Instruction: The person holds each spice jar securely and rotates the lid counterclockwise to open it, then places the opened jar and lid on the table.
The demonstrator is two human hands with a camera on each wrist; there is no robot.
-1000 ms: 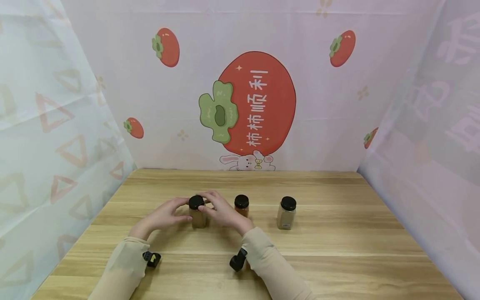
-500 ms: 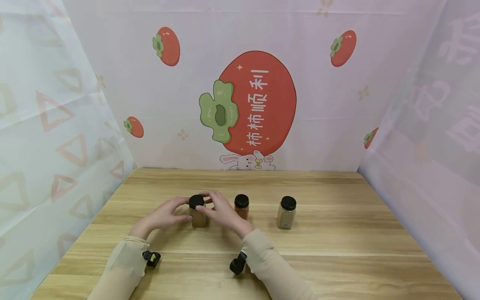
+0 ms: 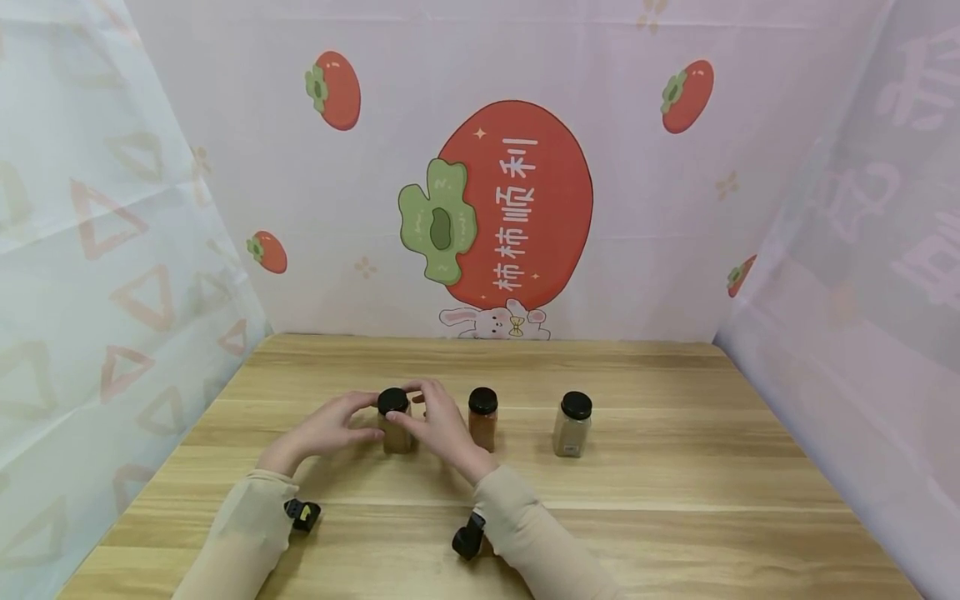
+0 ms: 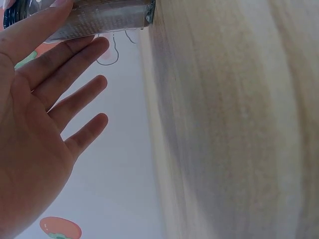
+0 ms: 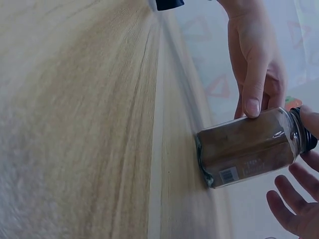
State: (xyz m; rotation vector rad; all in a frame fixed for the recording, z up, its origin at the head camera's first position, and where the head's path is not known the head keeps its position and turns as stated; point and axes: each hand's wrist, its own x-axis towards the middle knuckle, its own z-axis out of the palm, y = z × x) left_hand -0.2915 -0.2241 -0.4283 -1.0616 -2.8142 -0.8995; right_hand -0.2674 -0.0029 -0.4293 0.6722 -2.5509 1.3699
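A clear spice jar (image 3: 397, 437) of brown powder with a black lid (image 3: 393, 400) stands upright on the table, between both hands. My left hand (image 3: 330, 428) holds its body, thumb on the near side and fingers behind; the right wrist view shows that thumb (image 5: 253, 99) against the wall. In the left wrist view the other fingers (image 4: 79, 99) of that hand are spread. My right hand (image 3: 444, 427) grips the lid from the right, its thumb across the lid's near edge. In the right wrist view the powder jar (image 5: 249, 149) has a barcode label on its side.
To the right of the hands stand a jar of orange-red powder (image 3: 483, 425) and, farther right, one of pale beige powder (image 3: 572, 433), both black-lidded. A printed cloth backdrop (image 3: 637, 275) rises behind the wooden table (image 3: 675, 500), with cloth sides left and right.
My right hand has turned about the lid, its thumb sliding left, and the right wrist has shifted left. More of the orange-red jar shows. The left hand keeps its hold.
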